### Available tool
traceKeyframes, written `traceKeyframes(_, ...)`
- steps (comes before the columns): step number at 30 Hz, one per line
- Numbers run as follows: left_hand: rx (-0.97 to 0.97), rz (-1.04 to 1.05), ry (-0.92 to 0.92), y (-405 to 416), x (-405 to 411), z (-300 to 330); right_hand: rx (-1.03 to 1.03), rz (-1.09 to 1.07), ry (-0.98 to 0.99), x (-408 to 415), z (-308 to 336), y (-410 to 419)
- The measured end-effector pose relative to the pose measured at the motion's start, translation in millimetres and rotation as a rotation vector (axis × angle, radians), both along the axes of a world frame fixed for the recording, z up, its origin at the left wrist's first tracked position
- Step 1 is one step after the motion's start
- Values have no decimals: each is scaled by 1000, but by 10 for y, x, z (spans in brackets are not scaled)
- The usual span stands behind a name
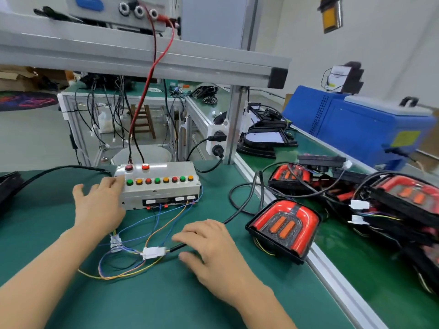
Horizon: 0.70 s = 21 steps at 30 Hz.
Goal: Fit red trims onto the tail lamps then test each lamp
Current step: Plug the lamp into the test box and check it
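Head view shows the lamp (pixel 283 227) at the right centre of the frame, lying on the green surface (pixel 166 293) at its right edge, next to the aluminium rail (pixel 332 269). It looks like a stiff plastic part, probably light, with a glossy red trim that may be slippery and can scratch. I think the best place to take it is the black housing at the two sides, not the red face and not the thin wires coming out below it. Its cable (pixel 237 216) is flexible and can pull the lamp if it is dragged.

The lamp has a black housing, a red curved band around the top, and two orange bars in the middle. It seems not lit. More lamps (pixel 403 198) are piled at the far right.

The left hand (pixel 98 205) rests with fingers spread and straight on the left end of the test box (pixel 158 186), near the green button; it holds nothing. The right hand (pixel 209 248) lies loosely bent over the cable, just right of the white connector (pixel 153 252); I cannot tell if it really pinches it.
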<state>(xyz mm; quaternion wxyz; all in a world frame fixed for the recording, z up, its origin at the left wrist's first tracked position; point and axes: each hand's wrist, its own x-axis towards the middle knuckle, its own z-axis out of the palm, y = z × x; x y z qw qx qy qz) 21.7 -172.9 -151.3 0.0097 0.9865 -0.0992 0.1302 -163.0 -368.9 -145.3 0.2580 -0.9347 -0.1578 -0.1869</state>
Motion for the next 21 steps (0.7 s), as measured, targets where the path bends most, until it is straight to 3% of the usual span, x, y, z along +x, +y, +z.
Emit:
traceKeyframes(3, 14, 10, 12, -1, -14, 3, 68, -96, -104, -183, 137, -115)
traceKeyframes(7, -15, 10, 47, -16, -82, 54, 339, -519, -317, -458, 235, -464)
traceKeyframes(9, -45, 25, 37, -33, -137, 95, 482, -783, -308, -551, 230, -702)
traceKeyframes(11, -102, 4, -38, -103, -248, 146, 601, -965, -152, -600, 186, -896)
traceKeyframes(14, -273, -216, -211, -358, -550, 168, 729, -1034, 41, -611, 104, -1035)
traceKeyframes(17, -295, -456, -83, -676, -932, 142, 932, -1038, 49, -588, 139, -1078)
traceKeyframes(21, -148, -630, 63, -1000, -1163, -59, 1285, -992, 180, -588, 92, -1171)
